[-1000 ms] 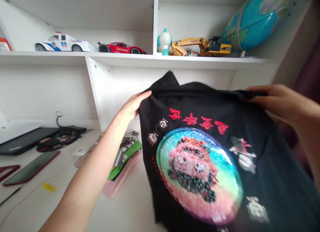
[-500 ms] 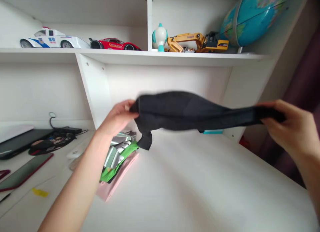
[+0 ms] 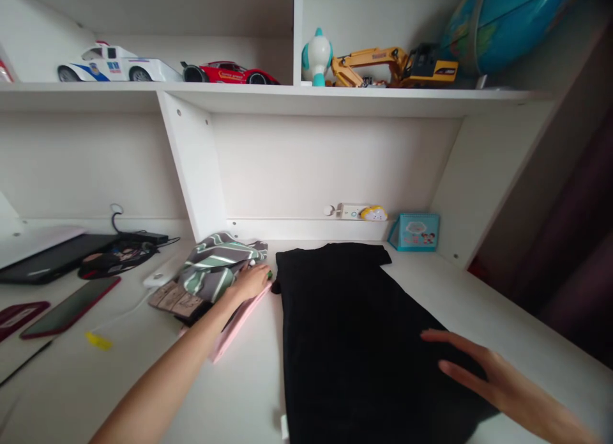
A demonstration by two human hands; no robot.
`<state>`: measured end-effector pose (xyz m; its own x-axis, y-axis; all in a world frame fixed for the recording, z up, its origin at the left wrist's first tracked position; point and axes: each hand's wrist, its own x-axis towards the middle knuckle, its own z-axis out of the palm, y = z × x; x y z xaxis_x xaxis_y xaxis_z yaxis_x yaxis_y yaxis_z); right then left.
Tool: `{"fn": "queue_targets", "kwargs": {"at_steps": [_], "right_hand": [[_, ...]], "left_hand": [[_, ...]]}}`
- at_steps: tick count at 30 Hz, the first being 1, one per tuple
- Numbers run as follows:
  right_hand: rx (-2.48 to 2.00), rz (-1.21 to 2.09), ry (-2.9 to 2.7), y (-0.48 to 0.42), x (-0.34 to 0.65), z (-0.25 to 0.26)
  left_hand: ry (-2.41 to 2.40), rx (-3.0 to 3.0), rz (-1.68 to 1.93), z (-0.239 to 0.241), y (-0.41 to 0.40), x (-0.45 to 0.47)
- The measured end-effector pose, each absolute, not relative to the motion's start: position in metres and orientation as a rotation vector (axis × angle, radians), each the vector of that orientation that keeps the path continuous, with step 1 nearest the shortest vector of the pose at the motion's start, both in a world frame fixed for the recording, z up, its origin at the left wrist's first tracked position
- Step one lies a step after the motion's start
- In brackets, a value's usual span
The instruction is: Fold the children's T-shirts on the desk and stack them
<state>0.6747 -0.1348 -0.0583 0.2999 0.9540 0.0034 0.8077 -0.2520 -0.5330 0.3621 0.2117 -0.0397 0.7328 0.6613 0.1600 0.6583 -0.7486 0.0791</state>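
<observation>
A black T-shirt (image 3: 345,329) lies spread on the white desk, one short sleeve pointing right at its far end. My right hand (image 3: 493,374) hovers at its right edge, thumb and fingers apart, holding nothing. My left hand (image 3: 253,282) is at the right side of a pile of clothes, its fingers closed on a green garment (image 3: 269,275) that shows only as a sliver. A grey, green and white striped garment (image 3: 215,255) lies bunched on top of the pile. Beneath, a folded pink garment (image 3: 239,322) sticks out.
At the back right stands a blue desk calendar (image 3: 417,232), near a power strip (image 3: 353,211) on the back panel. Phones (image 3: 71,306), a black laptop (image 3: 52,259) and cables lie left. The shelf (image 3: 359,99) above holds toy vehicles and a globe (image 3: 507,29).
The black T-shirt, held up between both hands before, now lies on the desk. Both hands have let go of it. My left hand has moved down to the pile, whose striped garment is now bunched up.
</observation>
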Motion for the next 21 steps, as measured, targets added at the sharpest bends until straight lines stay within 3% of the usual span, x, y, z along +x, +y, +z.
{"fn": "queue_targets", "kwargs": {"at_steps": [5,16,21], "right_hand": [[-2.012,0.501,-1.615,-0.095,0.633,-0.032],[-1.916,0.583,-1.618,-0.079,0.626,-0.053],[-1.947,0.578,-1.629,-0.082,0.626,-0.061]], "left_hand": [[1.309,3.03,0.256,-0.064,0.211,0.35],[1.232,2.984,0.39,-0.056,0.14,0.235],[1.43,2.905,0.428,-0.063,0.128,0.188]]}}
